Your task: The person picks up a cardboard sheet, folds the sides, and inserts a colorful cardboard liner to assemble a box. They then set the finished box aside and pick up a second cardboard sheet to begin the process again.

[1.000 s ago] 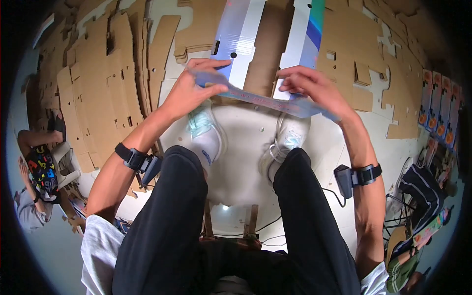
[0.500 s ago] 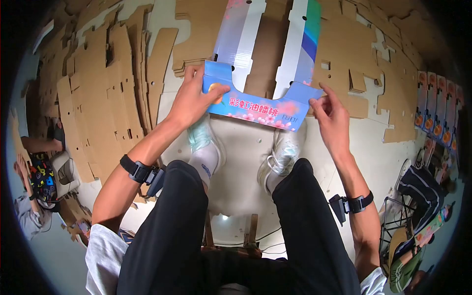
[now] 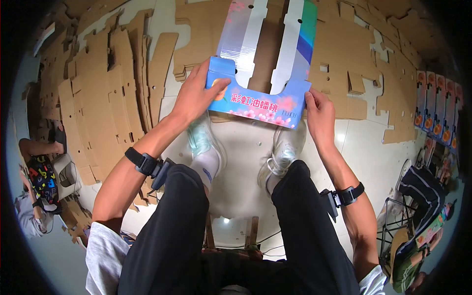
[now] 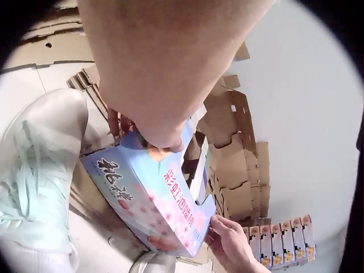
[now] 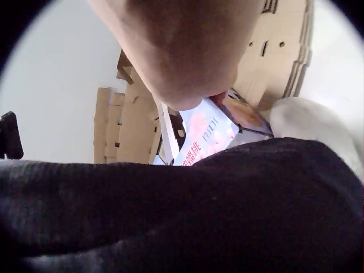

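Observation:
A printed cardboard fruit box (image 3: 255,109), blue and pink with red lettering and blossoms, lies between my feet, its end panel toward me. At the panel's left corner, my left hand (image 3: 193,98) grips the cardboard, thumb lying over the printed face. My right hand (image 3: 319,117) pinches the panel's right edge between thumb and fingers. White inner flaps (image 3: 287,51) run along both sides of the box, with a brown strip between them. In the left wrist view, the box's printed side (image 4: 122,190) shows below the lettered panel. My forearm hides much of the right hand in the right wrist view.
Flat brown cardboard sheets (image 3: 101,98) are piled at left, with more sheets (image 3: 364,64) at right. My shoes (image 3: 199,142) stand just before the box. Several finished printed boxes (image 3: 435,110) are lined up far right. Other people sit at both sides.
The end panel, seen nearly edge-on earlier, has turned to show its lettered face. My right hand has come to its right edge and moved slightly left; my left hand keeps hold.

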